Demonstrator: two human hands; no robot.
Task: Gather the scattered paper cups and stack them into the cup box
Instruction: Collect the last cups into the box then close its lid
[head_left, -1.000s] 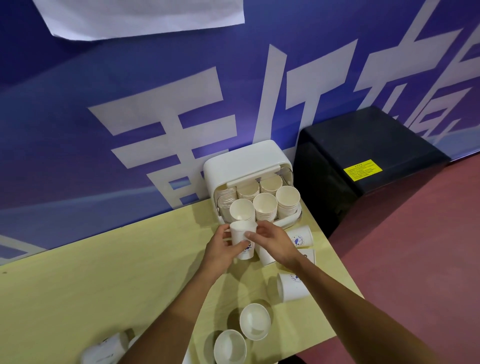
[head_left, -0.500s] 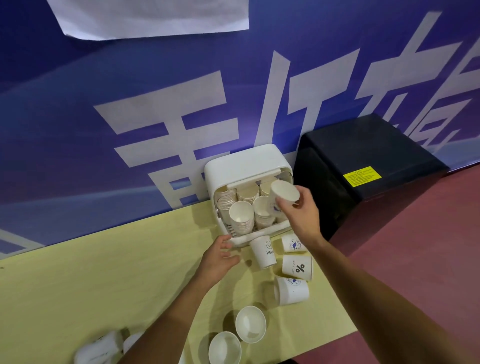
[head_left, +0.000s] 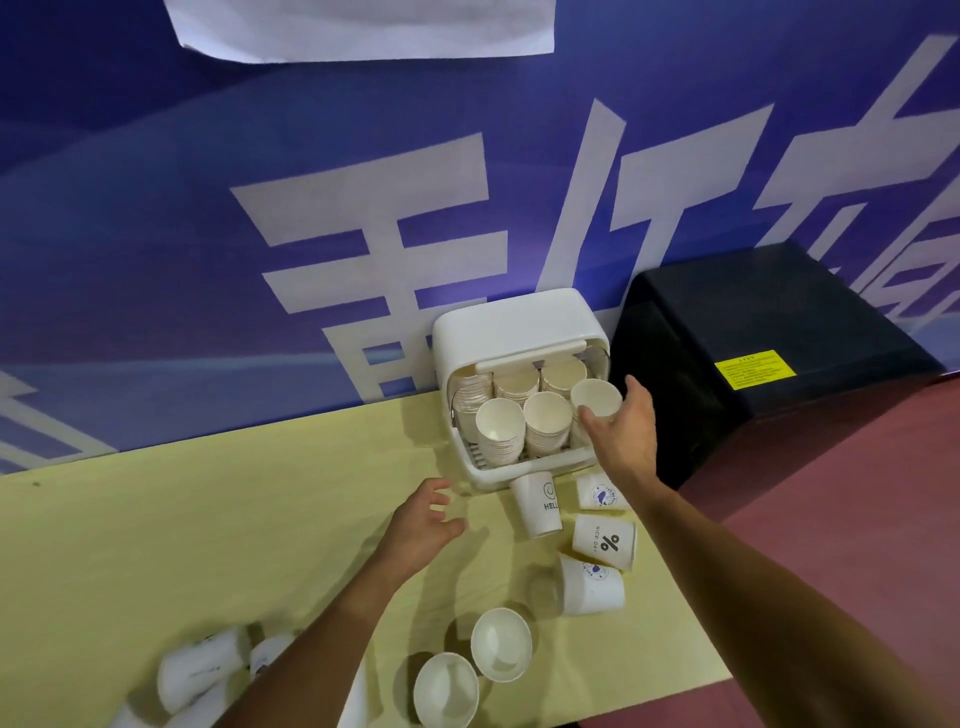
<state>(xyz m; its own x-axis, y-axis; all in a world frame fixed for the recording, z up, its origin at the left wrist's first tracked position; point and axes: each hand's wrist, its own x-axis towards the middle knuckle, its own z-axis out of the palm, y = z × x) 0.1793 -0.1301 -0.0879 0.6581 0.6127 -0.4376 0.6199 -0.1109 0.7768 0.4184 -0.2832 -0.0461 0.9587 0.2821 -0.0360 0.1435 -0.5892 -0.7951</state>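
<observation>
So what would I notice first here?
The white cup box against the blue wall, packed with cup stacks, where the right hand holds a cup at its right side. In front, loose cups lie scattered on the yellow table beside the open left hand.

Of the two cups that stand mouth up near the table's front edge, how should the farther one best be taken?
Probably by its side wall just under the rim, thumb and fingers opposite, coming from above and the right. The farther open cup stands mouth up, and the nearer open cup crowds its near-left side.
</observation>
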